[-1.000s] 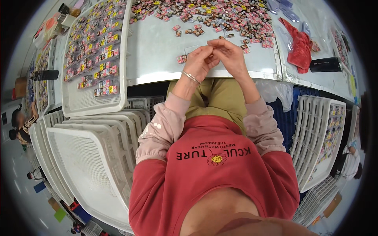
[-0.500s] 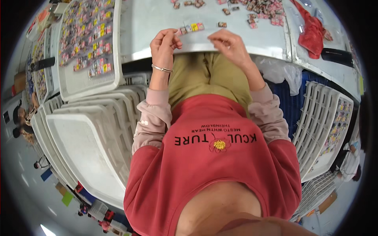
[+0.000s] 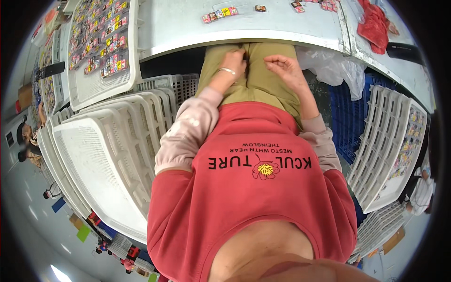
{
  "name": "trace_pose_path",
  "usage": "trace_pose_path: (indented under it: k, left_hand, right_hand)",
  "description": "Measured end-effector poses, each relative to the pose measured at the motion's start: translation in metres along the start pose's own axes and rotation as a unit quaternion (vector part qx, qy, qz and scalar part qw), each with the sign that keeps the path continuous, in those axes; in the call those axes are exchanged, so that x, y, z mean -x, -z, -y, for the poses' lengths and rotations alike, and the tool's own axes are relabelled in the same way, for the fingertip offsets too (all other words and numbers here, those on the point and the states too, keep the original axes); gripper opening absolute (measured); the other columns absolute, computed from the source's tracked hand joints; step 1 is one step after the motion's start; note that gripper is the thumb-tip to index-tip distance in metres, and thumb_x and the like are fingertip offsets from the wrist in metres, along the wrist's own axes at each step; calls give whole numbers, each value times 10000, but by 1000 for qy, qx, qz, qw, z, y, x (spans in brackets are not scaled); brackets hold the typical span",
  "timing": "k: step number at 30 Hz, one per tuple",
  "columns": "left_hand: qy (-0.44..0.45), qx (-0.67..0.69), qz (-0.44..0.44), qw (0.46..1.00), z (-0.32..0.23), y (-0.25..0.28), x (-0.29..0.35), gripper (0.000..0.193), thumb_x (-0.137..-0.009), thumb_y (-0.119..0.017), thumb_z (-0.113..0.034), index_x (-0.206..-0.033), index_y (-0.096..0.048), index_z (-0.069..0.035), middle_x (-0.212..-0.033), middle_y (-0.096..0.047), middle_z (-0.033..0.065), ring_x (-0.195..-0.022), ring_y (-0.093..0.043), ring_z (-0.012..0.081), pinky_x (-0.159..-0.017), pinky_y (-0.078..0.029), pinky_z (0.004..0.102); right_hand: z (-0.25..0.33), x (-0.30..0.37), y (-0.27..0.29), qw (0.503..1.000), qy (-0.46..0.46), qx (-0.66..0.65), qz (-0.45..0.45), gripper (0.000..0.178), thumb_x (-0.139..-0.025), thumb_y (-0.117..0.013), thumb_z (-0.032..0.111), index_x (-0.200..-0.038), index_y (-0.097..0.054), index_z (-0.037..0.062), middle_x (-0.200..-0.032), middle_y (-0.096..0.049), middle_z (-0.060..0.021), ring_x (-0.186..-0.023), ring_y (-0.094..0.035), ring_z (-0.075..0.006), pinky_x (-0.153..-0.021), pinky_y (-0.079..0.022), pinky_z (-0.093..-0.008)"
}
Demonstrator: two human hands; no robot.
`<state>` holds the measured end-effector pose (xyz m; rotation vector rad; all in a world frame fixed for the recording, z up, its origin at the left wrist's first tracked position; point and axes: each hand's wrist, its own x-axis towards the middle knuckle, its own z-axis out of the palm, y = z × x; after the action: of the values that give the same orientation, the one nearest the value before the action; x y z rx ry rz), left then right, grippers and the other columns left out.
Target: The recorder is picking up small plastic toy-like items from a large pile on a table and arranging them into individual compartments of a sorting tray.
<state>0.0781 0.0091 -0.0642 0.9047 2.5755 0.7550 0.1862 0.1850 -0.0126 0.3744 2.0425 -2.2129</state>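
Both my hands are over my lap, just short of the white table's (image 3: 188, 33) front edge. My left hand (image 3: 233, 65), with a bracelet at the wrist, is closed; its fingertips are turned away, so whatever it may hold is hidden. To its right my right hand (image 3: 285, 70) is open, fingers loosely bent, nothing visible in them. On the table beyond lies a row of small pink, yellow and dark printed squares (image 3: 220, 15), apparently in clear plastic. A single dark square (image 3: 260, 8) lies beside it, with more loose squares (image 3: 297, 6) to the right.
A white tray (image 3: 101, 87) of similar packed rows stands at the left, above stacked white trays (image 3: 84, 160). More trays (image 3: 376, 155) lean at the right beside a blue crate (image 3: 347, 117). A clear plastic bag (image 3: 340, 70) hangs under the table; red cloth (image 3: 372, 30) lies on it.
Both hands have drawn back from the table edge to my lap, the left also moving right. The view has shifted, so the table sits higher in it.
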Motion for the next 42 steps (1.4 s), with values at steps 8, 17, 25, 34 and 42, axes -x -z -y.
trace_pose_path:
  k: [8,17,25,34,42]
  left_hand:
    - [44,-266,94,958,-39,-6,-14,248,-809,-533,-69,-1047,-591,-29,-1025,-618,174,-904,-646,288,-738,-533,364]
    - [50,-164,46,984,-20,1,-8,149,-788,-561,-140,-854,-659,-49,-872,-651,183,-824,-631,358,-709,-518,425]
    - [147,289,59,944,16,44,19,197,-811,-680,-200,-863,-619,-20,-738,-642,81,-581,-597,134,-517,-475,254]
    - [184,671,74,714,-35,109,31,150,-896,-572,-161,-962,-602,-30,-802,-650,63,-695,-646,139,-541,-506,210]
    - [126,656,42,743,-59,118,18,189,-899,-574,-174,-967,-613,-2,-850,-662,97,-728,-668,168,-577,-540,228]
  right_hand:
    - [-14,26,5,998,-20,-53,-28,213,-861,-613,85,-1047,-616,-19,-919,-643,-34,-828,-599,-96,-762,-482,-230]
    - [-14,21,16,989,-30,-136,-49,204,-866,-597,65,-1050,-615,-23,-924,-648,-67,-791,-606,-110,-709,-487,-232]
    - [-4,11,7,987,-31,-136,-77,221,-867,-599,78,-1064,-611,-22,-962,-644,-79,-813,-613,-118,-720,-491,-231]
    - [46,-21,-46,982,77,-170,-5,233,-883,-576,80,-1094,-618,-8,-962,-651,-53,-840,-614,-99,-737,-505,-227]
    - [71,-31,-41,979,137,-148,-31,197,-872,-578,37,-1058,-618,-13,-944,-632,-49,-834,-606,-110,-737,-500,-233]
